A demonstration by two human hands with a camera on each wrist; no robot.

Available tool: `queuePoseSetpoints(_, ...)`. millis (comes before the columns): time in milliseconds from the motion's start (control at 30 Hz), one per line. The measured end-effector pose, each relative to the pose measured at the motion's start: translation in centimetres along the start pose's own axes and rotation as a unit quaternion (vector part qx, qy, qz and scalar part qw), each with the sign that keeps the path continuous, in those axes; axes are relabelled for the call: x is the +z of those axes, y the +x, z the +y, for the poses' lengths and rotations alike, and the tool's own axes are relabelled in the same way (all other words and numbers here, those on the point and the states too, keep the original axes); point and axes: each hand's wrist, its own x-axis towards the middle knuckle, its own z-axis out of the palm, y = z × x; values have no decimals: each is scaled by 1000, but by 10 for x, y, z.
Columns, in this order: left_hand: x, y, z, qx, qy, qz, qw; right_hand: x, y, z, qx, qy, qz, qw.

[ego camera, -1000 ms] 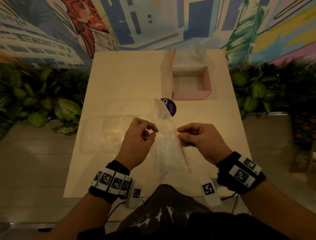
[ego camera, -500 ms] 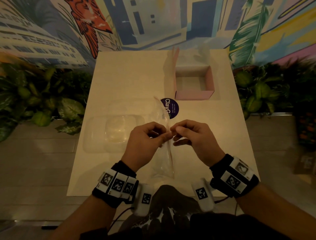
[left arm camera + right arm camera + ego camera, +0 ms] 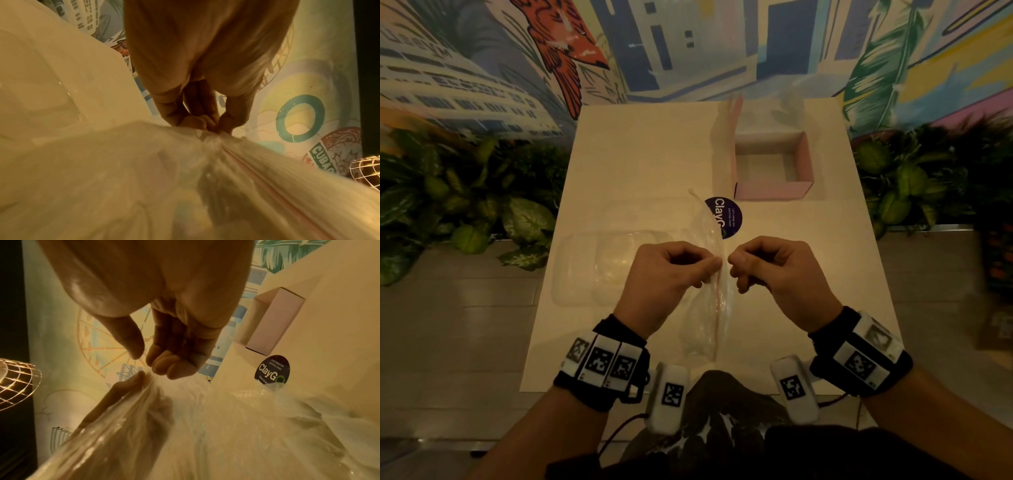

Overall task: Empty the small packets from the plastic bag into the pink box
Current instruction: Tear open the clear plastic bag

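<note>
A clear plastic bag (image 3: 707,308) with a pink zip strip is held up over the near middle of the table, edge-on to me. My left hand (image 3: 717,265) pinches its top edge from the left, and my right hand (image 3: 730,265) pinches the same edge from the right. In the left wrist view the left hand's fingertips (image 3: 213,128) squeeze the gathered plastic bag (image 3: 144,178). In the right wrist view the right hand (image 3: 144,360) pinches the plastic bag (image 3: 205,426) between thumb and fingers. The packets inside are too blurred to make out. The pink box (image 3: 774,186) stands open at the far right.
A clear plastic blister tray (image 3: 599,267) lies left of my hands. A round dark sticker (image 3: 724,216) sits on the table (image 3: 637,154) between bag and box. Leafy plants (image 3: 465,205) border both table sides, and a painted mural wall stands behind.
My hands came together from either side of the bag to pinch its top edge. The bag turned from flat-on to edge-on and rose slightly.
</note>
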Motion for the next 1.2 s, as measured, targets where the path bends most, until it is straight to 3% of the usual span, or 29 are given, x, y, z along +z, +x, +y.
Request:
queuePoseSetpoints(167,2,-2,1,19,39,-32,999,3,-2,-7,-3,-32,-19,999)
queuePoseSetpoints(333,1,-3,1,12,54,-56,997,-6,1,-3,58,11,-36,998)
queuePoseSetpoints(667,10,-3,-6,24,43,-80,996,-3,7,4,12,-77,-64,995)
queuePoseSetpoints(767,12,-2,-7,3,-33,-87,996,1,12,10,18,-50,-18,998)
queuePoseSetpoints(867,7,2,-2,-48,-219,-67,972,-7,19,11,53,40,44,997)
queuePoseSetpoints(933,0,5,-1,-87,-330,-45,939,-14,21,7,88,166,54,981)
queuePoseSetpoints(1067,-2,10,-6,-150,-454,-33,878,-11,19,-1,127,354,6,926)
queuePoseSetpoints(1133,-1,10,-9,-159,-480,-20,862,-11,23,-2,159,442,5,883)
queuePoseSetpoints(1200,-8,10,-9,-162,-536,-29,828,-19,29,-1,187,522,34,831)
